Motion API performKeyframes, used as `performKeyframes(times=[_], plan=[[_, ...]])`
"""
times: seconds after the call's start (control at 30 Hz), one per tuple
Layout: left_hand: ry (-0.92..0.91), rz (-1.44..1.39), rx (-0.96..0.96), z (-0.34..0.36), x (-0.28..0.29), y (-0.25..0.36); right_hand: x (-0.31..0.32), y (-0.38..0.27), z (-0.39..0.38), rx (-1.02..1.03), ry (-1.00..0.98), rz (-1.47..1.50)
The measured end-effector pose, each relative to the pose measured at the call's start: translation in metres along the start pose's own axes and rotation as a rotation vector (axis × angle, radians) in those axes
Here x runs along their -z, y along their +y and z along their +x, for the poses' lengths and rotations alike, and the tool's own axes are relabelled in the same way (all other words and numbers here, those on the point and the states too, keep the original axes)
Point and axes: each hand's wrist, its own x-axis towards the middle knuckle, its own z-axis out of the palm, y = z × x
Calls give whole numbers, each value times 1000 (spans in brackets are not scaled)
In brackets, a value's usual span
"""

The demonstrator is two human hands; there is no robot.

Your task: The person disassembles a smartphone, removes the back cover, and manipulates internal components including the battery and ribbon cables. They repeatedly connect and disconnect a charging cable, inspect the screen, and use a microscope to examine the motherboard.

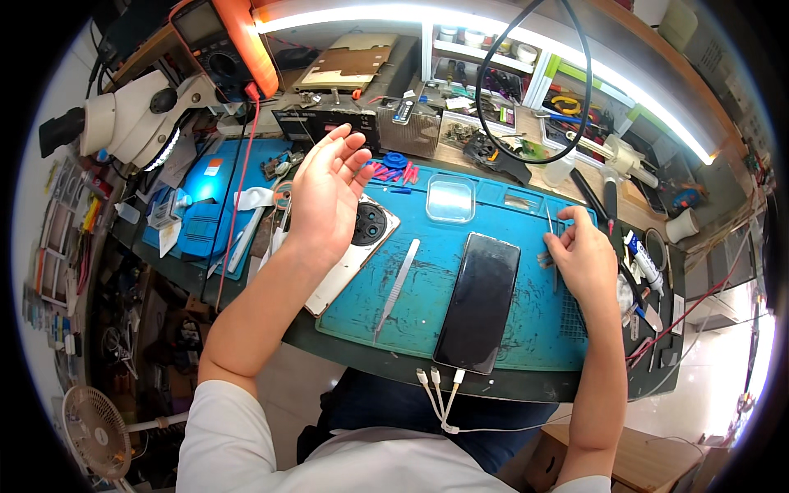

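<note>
My left hand point(333, 189) is raised over a white phone point(325, 297) with a round dark camera block, its fingers apart and loosely curled, holding nothing visible. My right hand point(582, 255) is at the right of the blue mat point(378, 324), fingers closed around a slender metal tool point(555, 281). A dark-screened phone point(477, 304) lies upright in the picture, a white cable plug point(458, 378) at its lower end. Metal tweezers point(397, 287) lie between the phones. A small clear container point(450, 197) sits above the dark phone.
A microscope point(123, 123) stands at left, near a multimeter point(222, 57) with dangling leads. Pink and blue small pieces point(394, 168), a black cable loop point(575, 135) and tool shelves point(559, 107) are at the back. A white tube point(645, 263) and tools lie at right; a fan point(94, 431) stands lower left.
</note>
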Motion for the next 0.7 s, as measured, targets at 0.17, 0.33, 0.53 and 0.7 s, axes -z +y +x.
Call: performKeyframes(times=[0.17,0.33,0.53,0.7], plan=[[2,-4,1,1,0,0,3,-2,-1,-11,-4,10],[11,-10,8,2,1,1,2,-2,-1,3,7,11],[22,-23,14,5,5,-1,2,-2,-1,-3,-8,19],[17,-52,-15,9,6,1,3,-2,-1,12,5,9]])
